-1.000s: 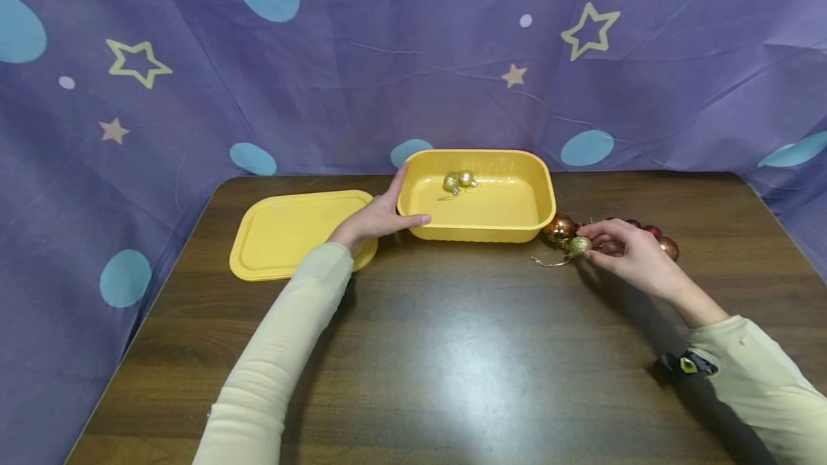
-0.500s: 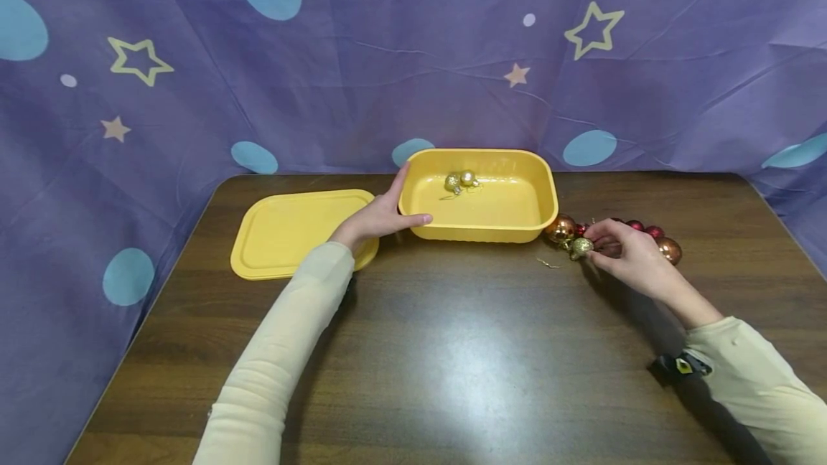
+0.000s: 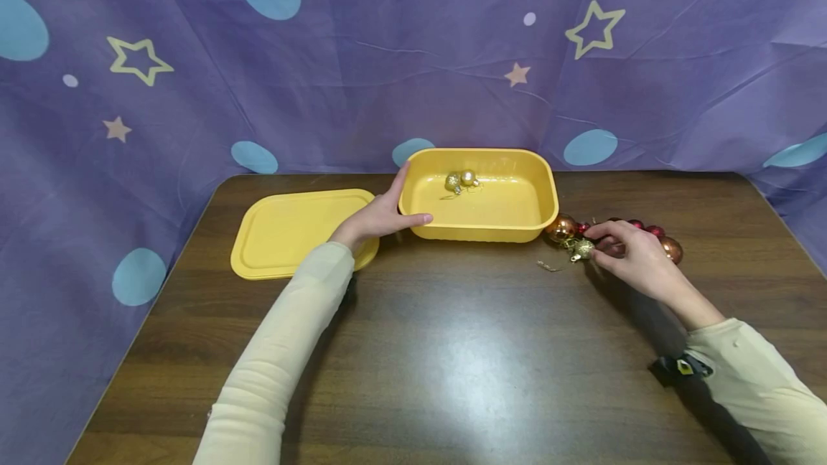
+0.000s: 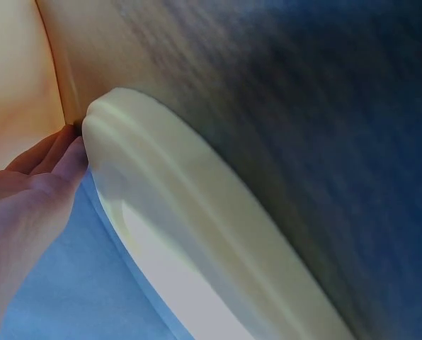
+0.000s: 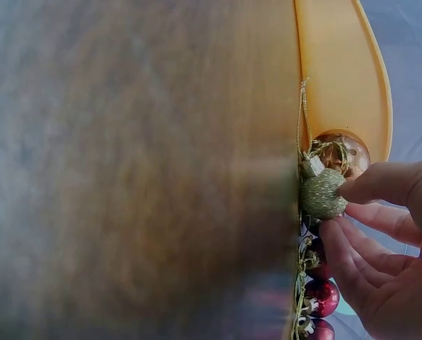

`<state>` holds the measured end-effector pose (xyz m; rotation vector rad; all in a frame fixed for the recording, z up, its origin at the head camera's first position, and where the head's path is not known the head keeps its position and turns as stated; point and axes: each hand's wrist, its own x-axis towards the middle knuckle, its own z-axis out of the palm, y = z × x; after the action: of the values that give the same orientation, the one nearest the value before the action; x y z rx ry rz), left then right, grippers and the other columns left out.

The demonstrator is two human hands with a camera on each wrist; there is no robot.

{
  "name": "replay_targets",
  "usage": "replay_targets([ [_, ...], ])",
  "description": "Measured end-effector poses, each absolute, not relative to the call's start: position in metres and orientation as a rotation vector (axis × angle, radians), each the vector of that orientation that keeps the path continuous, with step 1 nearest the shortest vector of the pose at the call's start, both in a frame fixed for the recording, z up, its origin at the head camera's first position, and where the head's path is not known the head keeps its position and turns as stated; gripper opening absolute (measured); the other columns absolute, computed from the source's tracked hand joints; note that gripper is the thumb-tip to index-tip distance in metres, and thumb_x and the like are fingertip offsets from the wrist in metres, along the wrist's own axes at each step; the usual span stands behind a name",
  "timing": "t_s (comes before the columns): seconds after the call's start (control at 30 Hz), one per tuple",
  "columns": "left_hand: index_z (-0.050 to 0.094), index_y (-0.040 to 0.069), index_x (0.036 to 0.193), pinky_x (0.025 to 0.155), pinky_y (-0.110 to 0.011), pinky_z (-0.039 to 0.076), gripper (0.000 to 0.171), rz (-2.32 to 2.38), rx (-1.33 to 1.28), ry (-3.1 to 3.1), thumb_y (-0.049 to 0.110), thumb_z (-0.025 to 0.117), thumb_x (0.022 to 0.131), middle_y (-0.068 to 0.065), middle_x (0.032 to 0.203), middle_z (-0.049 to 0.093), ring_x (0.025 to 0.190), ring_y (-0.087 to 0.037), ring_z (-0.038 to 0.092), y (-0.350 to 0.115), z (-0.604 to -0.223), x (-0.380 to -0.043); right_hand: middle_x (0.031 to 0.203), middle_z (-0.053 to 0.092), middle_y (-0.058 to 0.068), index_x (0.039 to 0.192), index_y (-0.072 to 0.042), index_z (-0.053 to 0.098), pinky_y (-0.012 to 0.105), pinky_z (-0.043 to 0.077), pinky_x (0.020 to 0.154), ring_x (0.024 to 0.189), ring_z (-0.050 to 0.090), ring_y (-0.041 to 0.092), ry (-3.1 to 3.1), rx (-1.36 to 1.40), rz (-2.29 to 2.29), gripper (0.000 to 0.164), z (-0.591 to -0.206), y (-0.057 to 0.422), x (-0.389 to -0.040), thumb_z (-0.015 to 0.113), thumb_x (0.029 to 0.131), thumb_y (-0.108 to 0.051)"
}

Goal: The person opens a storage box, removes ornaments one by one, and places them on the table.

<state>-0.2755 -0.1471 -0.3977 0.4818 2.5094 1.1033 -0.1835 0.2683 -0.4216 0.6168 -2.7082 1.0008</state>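
My left hand [image 3: 381,219] lies against the left end of a yellow plastic container [image 3: 500,208], thumb along its front rim and fingers straight along its side. Inside sit two small gold Christmas baubles [image 3: 460,180]. To the container's right, my right hand [image 3: 633,253] pinches a gold glitter bauble [image 5: 324,193] between thumb and fingers, close to the tabletop. The silver cap and gold cord of that bauble show in the right wrist view. A copper bauble [image 3: 562,228] is right beside it, next to the container's corner. Red baubles [image 5: 321,297] lie partly behind my right hand.
A yellow lid [image 3: 297,232] lies flat left of the container, partly under my left forearm. Another copper bauble [image 3: 672,250] rests right of my right hand. A purple patterned cloth [image 3: 388,56] hangs behind the brown wooden table [image 3: 452,350].
The gold glitter bauble has turned and shifted slightly right in my right fingers, bringing its cap into view. Its loose cord has shifted too. My left hand and the container stay put.
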Motion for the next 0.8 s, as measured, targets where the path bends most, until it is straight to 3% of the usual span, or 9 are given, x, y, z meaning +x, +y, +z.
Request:
replay_targets([
  [0.47, -0.016, 0.027, 0.154, 0.099, -0.046, 0.039, 0.111, 1.111, 0.478, 2.511, 0.039, 0.072, 0.087, -0.029, 0.143, 0.04, 0.105, -0.032, 0.057, -0.146, -0.397, -0.274, 0.092, 0.062, 0.016, 0.097, 0.002, 0.065, 0.008, 0.046, 0.065, 0.077, 0.064, 0.017, -2.706, 0.561, 1.044, 0.028, -0.42, 0.266, -0.184, 0.075, 0.072, 0.012],
  [0.8, -0.016, 0.029, 0.153, 0.104, -0.047, 0.034, 0.11, 1.103, 0.479, 2.509, 0.04, 0.071, 0.087, -0.028, 0.15, 0.029, 0.12, -0.036, 0.05, -0.147, -0.397, -0.275, 0.095, 0.063, 0.017, 0.098, 0.003, 0.065, 0.009, 0.046, 0.067, 0.079, 0.062, 0.017, -2.686, 0.525, 1.062, 0.025, -0.411, 0.262, -0.185, 0.073, 0.076, 0.01],
])
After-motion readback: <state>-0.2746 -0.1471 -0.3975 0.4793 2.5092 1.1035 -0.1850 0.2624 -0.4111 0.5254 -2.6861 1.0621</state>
